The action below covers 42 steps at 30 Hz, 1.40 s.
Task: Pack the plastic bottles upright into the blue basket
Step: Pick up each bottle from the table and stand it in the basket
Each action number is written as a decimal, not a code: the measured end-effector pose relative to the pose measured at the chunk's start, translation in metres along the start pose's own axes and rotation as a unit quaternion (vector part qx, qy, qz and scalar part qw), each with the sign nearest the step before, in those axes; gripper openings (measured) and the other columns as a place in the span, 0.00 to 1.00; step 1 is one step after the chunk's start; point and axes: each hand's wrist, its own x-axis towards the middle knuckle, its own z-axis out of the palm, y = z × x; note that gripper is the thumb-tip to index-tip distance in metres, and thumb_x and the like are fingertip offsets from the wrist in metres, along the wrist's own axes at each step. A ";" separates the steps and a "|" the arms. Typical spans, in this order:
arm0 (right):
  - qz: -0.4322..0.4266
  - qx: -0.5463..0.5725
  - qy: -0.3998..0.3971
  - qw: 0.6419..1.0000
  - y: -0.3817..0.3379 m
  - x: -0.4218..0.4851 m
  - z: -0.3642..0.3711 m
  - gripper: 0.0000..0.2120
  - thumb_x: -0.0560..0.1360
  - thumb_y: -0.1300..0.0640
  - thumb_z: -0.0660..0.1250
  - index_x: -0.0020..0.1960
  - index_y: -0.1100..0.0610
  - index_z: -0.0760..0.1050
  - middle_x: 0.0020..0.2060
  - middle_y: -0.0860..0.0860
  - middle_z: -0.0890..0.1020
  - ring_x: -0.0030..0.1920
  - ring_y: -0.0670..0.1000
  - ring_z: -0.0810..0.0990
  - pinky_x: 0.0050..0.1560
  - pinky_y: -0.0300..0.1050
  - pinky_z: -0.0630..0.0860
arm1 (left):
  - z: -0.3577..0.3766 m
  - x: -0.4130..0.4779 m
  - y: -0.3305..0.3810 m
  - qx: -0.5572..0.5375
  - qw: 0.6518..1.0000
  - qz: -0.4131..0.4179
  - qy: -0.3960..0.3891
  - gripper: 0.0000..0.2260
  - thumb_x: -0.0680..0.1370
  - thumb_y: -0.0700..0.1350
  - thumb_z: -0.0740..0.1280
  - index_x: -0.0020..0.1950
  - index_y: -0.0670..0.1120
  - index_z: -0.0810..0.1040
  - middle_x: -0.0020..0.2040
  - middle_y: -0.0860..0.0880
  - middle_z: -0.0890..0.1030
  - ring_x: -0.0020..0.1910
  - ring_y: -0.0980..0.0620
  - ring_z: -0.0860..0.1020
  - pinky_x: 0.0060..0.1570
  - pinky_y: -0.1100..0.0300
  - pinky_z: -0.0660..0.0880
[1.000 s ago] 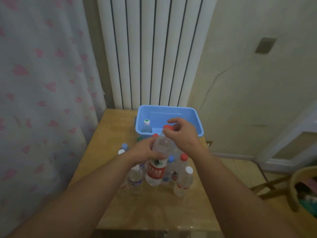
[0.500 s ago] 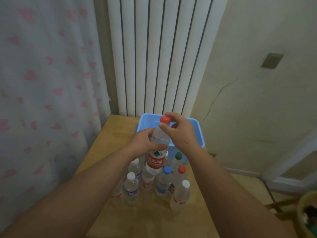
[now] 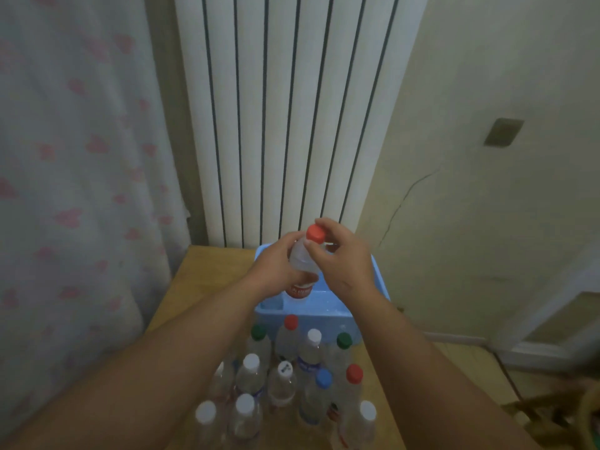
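the held bottle [image 3: 300, 259] stood over the blue basket [image 3: 324, 315]. its long axis was near vertical with a slight tilt. the red cap [image 3: 315, 233] was uppermost and the red label [image 3: 300, 290] sat at about rim level. contact between its base and the basket floor could not be seen.

the left hand [image 3: 272, 274] gripped the clear body, with its fingers [image 3: 287, 243] curled round the shoulder. the right hand [image 3: 344, 261] pinched the neck just under the cap between thumb and forefinger, the other fingers arched loosely beside it. both hands were on the bottle: the left carried the body and the right steadied the top. the basket opening lay directly below the fingers, so the coming move was probably a straight descent along the bottle's axis.

the bottle was thin, transparent, cylindrical plastic, probably light and easily squeezed. the basket was rectangular, smooth-walled and apparently rigid. the remaining bottles [image 3: 282, 381] stood upright in a cluster on the wooden table [image 3: 201, 274], just in front of the basket. their caps were white, green, red and blue.
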 end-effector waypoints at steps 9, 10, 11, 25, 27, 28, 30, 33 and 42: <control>0.036 -0.078 -0.009 0.996 0.025 0.035 0.021 0.16 0.72 0.48 0.69 0.60 0.43 0.75 0.50 0.44 0.82 0.50 0.45 0.79 0.52 0.49 0.79 | -0.003 0.049 -0.030 -0.003 0.998 -0.018 -0.066 0.31 0.69 0.50 0.78 0.68 0.58 0.69 0.59 0.57 0.78 0.57 0.57 0.77 0.54 0.59 0.78; 0.041 -0.081 -0.018 0.996 0.030 0.038 0.023 0.16 0.72 0.49 0.69 0.60 0.43 0.75 0.51 0.44 0.82 0.50 0.46 0.79 0.53 0.49 0.79 | -0.002 0.053 -0.034 0.007 0.997 -0.022 -0.071 0.31 0.69 0.51 0.78 0.68 0.57 0.70 0.59 0.56 0.78 0.57 0.57 0.77 0.55 0.58 0.78; 0.047 -0.084 -0.027 0.995 0.035 0.041 0.024 0.17 0.72 0.49 0.69 0.60 0.42 0.75 0.51 0.44 0.82 0.50 0.46 0.79 0.53 0.49 0.79 | -0.001 0.058 -0.038 0.020 0.997 -0.023 -0.074 0.31 0.68 0.52 0.78 0.68 0.57 0.70 0.59 0.56 0.78 0.58 0.56 0.77 0.57 0.56 0.78; 0.091 -0.134 -0.175 0.971 0.117 0.073 0.065 0.20 0.68 0.49 0.73 0.60 0.46 0.77 0.50 0.46 0.83 0.49 0.47 0.81 0.51 0.42 0.76 | 0.023 0.098 -0.093 0.295 0.944 -0.106 -0.107 0.26 0.65 0.62 0.76 0.61 0.61 0.75 0.58 0.57 0.81 0.58 0.53 0.78 0.57 0.55 0.72; 0.095 -0.141 -0.187 0.968 0.126 0.076 0.072 0.18 0.68 0.49 0.73 0.57 0.44 0.77 0.47 0.44 0.83 0.47 0.46 0.80 0.48 0.41 0.76 | 0.024 0.101 -0.101 0.344 0.926 -0.100 -0.120 0.27 0.64 0.65 0.74 0.61 0.61 0.75 0.57 0.57 0.81 0.58 0.52 0.77 0.59 0.53 0.69; 0.096 -0.140 -0.192 0.967 0.131 0.076 0.076 0.16 0.67 0.49 0.73 0.55 0.44 0.78 0.46 0.44 0.83 0.46 0.46 0.80 0.46 0.41 0.76 | 0.024 0.103 -0.105 0.371 0.915 -0.093 -0.126 0.27 0.64 0.67 0.73 0.60 0.60 0.75 0.56 0.56 0.81 0.59 0.51 0.77 0.60 0.51 0.68; 0.094 -0.140 -0.202 0.965 0.140 0.076 0.082 0.13 0.66 0.49 0.72 0.51 0.45 0.78 0.42 0.44 0.83 0.43 0.46 0.79 0.43 0.41 0.75 | 0.024 0.107 -0.113 0.427 0.891 -0.073 -0.136 0.29 0.63 0.71 0.70 0.59 0.60 0.76 0.56 0.55 0.79 0.61 0.49 0.74 0.64 0.47 0.65; 0.096 -0.155 -0.220 0.958 0.151 0.071 0.090 0.10 0.67 0.48 0.71 0.47 0.46 0.77 0.39 0.44 0.82 0.40 0.45 0.78 0.40 0.39 0.72 | 0.024 0.109 -0.122 0.457 0.869 -0.080 -0.174 0.34 0.64 0.72 0.69 0.66 0.61 0.73 0.66 0.52 0.73 0.71 0.47 0.64 0.71 0.40 0.54; 0.110 -0.152 -0.248 0.950 0.167 0.067 0.099 0.09 0.67 0.49 0.72 0.43 0.44 0.74 0.36 0.44 0.80 0.39 0.44 0.77 0.39 0.38 0.70 | 0.031 0.109 -0.135 0.454 0.860 -0.113 -0.204 0.36 0.66 0.71 0.69 0.72 0.63 0.67 0.77 0.51 0.63 0.78 0.46 0.54 0.74 0.40 0.47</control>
